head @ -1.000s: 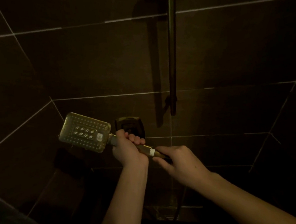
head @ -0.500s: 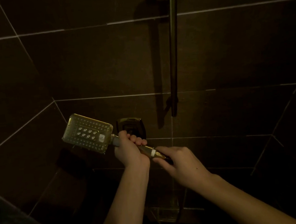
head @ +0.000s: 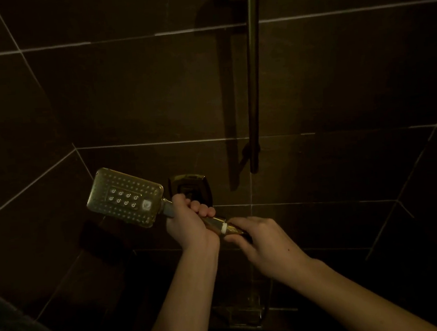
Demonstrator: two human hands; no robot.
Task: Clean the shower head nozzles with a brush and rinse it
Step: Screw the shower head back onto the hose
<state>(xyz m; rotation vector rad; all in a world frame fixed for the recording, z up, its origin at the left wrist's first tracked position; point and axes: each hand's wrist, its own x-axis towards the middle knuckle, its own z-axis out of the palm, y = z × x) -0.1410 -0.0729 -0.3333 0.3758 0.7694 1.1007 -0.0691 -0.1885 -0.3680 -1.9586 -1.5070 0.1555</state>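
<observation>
A square, brass-coloured shower head [head: 125, 198] faces up at me, its rows of nozzles showing. My left hand [head: 188, 222] grips its handle just behind the head. My right hand [head: 257, 238] pinches the hose nut [head: 232, 228] at the handle's end, next to a white washer ring. The hose itself is lost in the dark below my right hand. No brush is in view.
Dark brown wall tiles surround me. A vertical shower rail [head: 253, 75] runs down the wall above my hands. A square mixer plate [head: 191, 188] sits on the wall behind my left hand. Something metal and dim [head: 244, 316] lies low on the wall.
Both hands and the shower head have stayed almost in place; the view has drifted slightly. My right fingers remain on the hose nut.
</observation>
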